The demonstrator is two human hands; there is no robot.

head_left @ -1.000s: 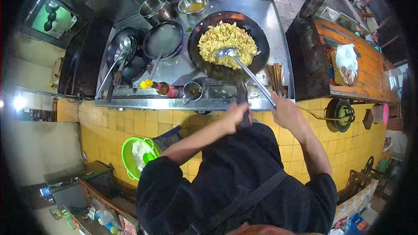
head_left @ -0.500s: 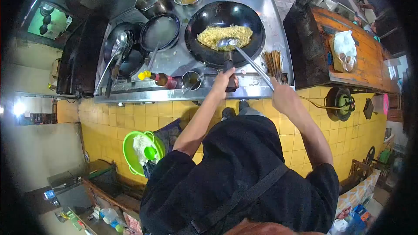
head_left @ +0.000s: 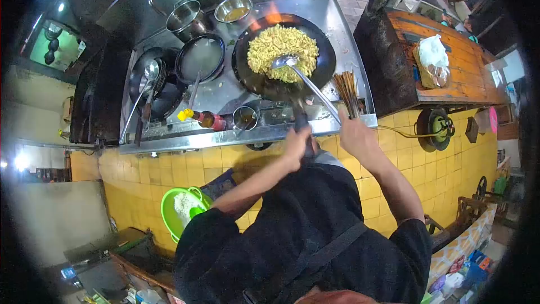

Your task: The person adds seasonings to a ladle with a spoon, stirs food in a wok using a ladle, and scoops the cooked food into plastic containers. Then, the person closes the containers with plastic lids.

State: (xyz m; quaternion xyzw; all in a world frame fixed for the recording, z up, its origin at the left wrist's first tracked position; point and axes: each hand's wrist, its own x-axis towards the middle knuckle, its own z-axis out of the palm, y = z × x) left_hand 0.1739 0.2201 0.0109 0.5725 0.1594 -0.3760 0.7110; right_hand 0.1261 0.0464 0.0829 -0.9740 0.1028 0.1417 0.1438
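My left hand [head_left: 298, 145] is wrapped around the dark handle of a black wok [head_left: 327, 70], both blurred by motion. Inside the wok a broad heap of yellow, grainy food [head_left: 281, 42], like fried rice, is spread out. My right hand [head_left: 358, 139] grips the long handle of a metal ladle [head_left: 288, 61], whose bowl rests against the front of the food. Orange flame [head_left: 274, 13] rises at the wok's far rim. A bundle of thin bamboo sticks [head_left: 349, 91] stands just beyond my right hand. Left of the wok handle are a metal cup [head_left: 245, 118] and a yellow-capped bottle [head_left: 212, 120].
On the steel stove top [head_left: 225, 87] sit a round strainer [head_left: 200, 57], a steel pot [head_left: 185, 19], a bowl of yellowish liquid [head_left: 233, 9] and stacked pans [head_left: 169, 98]. A green basin [head_left: 169, 211] stands on the yellow floor. A wooden table [head_left: 472, 73] is to the right.
My left hand has drawn the wok handle nearer my body. The food has spread from a narrow heap into a wide mound. Flame now shows behind the wok. The ladle has shifted slightly left.
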